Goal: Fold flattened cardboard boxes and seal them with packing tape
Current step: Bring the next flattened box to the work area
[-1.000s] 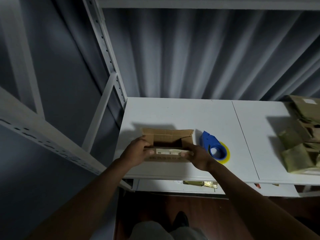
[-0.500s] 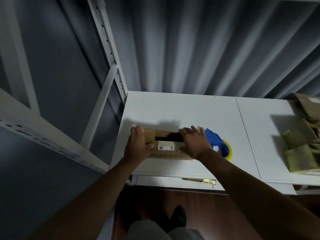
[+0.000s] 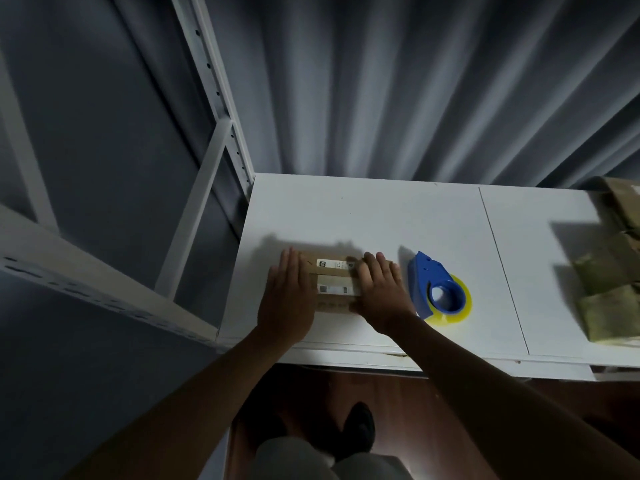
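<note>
1. My left hand and right hand press flat, fingers straight, on the cardboard box near the table's front-left edge.
2. Risk, I reckon: lifting a palm for the tape dispenser just beside lets flaps spring open.

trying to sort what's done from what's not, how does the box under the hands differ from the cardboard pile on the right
The small box lies alone between the left hand and right hand, both pressing flat on its closed flaps; the cardboard pile sits untouched at the table's right edge. The small box bears white printed labels; the cardboard pile's near pieces show none. The small box is one tidy block; the cardboard pile is several overlapping pieces. Both are brown cardboard on the same table.
</note>
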